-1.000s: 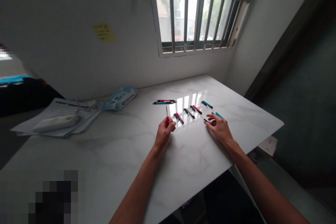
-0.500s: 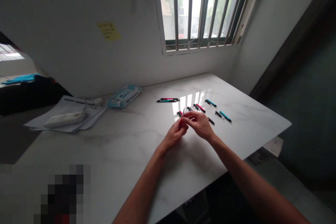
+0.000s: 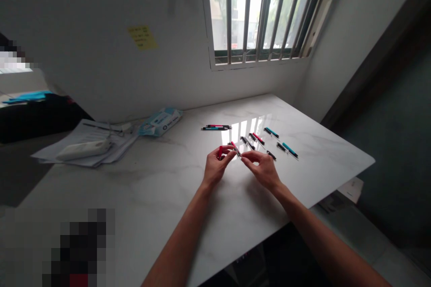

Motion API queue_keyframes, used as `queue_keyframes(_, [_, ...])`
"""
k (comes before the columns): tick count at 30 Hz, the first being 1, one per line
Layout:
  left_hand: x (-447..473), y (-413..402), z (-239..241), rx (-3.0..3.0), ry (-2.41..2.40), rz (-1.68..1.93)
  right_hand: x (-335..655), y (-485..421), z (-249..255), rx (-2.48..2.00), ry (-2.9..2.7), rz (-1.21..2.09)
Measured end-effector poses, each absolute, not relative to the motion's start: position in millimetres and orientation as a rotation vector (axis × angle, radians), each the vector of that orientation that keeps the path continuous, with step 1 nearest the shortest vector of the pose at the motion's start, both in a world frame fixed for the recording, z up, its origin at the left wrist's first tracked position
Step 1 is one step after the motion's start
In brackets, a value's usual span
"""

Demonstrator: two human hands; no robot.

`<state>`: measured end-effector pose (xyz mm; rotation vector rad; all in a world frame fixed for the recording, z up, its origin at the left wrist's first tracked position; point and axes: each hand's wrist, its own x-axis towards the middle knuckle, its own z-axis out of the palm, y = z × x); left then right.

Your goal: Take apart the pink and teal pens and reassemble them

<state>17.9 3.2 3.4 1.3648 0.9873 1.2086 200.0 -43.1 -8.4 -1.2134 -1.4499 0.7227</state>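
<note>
My left hand (image 3: 214, 166) is closed around a red pen barrel (image 3: 220, 153), which points upward between its fingers. Opposite it, my right hand (image 3: 264, 168) pinches a thin pen part (image 3: 240, 156) with thumb and forefinger; its exact kind is too small to make out. The fingertips of both hands are close together, a little above the tabletop. Just behind them lies another red pen piece (image 3: 233, 144), partly covered by my left fingers. Beyond my right hand, a black pen piece (image 3: 271, 155) rests on the table.
Disassembled pens, red (image 3: 258, 138), grey (image 3: 248, 142) and teal (image 3: 290, 149), lie on the marble-look table (image 3: 151, 197). Further back are whole pens (image 3: 215, 128). At left are a wipes pack (image 3: 160, 122) and papers (image 3: 77, 136) under a white device (image 3: 84, 150).
My hands have moved slightly apart, and my left hand has turned so the red barrel shows upright. The thin piece that stuck up between my fingers is now lower. The view has shifted slightly.
</note>
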Motion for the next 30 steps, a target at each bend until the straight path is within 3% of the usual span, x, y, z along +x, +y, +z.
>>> queue_keyframes(12, [14, 9, 0, 1.205, 1.091, 1.261, 244, -69, -11, -1.375, -1.615, 0.524])
queue_keyframes(18, [15, 7, 1, 1.591, 1.238, 1.173, 314, -65, -24, -1.648, -1.445, 0.196])
queue_keyframes(30, [36, -14, 14, 1.971, 1.393, 0.830, 320, -75, -45, -1.630, -1.522, 0.207])
